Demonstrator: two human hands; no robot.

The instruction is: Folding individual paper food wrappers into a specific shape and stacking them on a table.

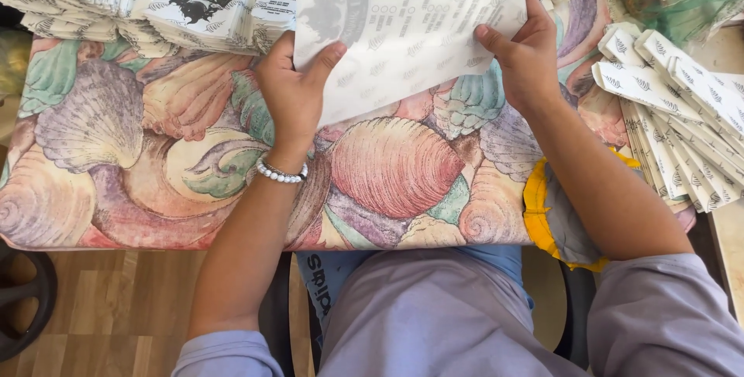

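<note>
Nearest the camera was the person's lap in grey cloth, with two grey sleeves, one on each side. At about eight o'clock a strip of wooden floor [132, 299] showed under the table edge.

Next came the tablecloth [116, 160], covered with big painted shells in pink, green and purple. At about four o'clock a yellow cloth [542, 214] hung off the table edge.

Two bare arms reached up over the cloth. The left wrist wore one bracelet of white beads [282, 174].

The left hand [293, 90] sat near the middle, a bit toward eleven o'clock. Its thumb pressed down on top of one big sheet of white paper [403, 36] and its fingers curled under the edge, so the hand was pinched shut on the sheet. The right hand [523, 48] was at about one o'clock. Its thumb lay on the paper's right edge with the fingers behind, so it was clamped on the same sheet too. The paper had faint grey print and lay tilted, at twelve o'clock, with its lower corner on the tablecloth.

At three o'clock lay a pile of folded white paper strips [674, 129], too many to count. Farthest off, at ten to eleven o'clock, were stacks of printed white bags [155, 1], also too many to count.
</note>
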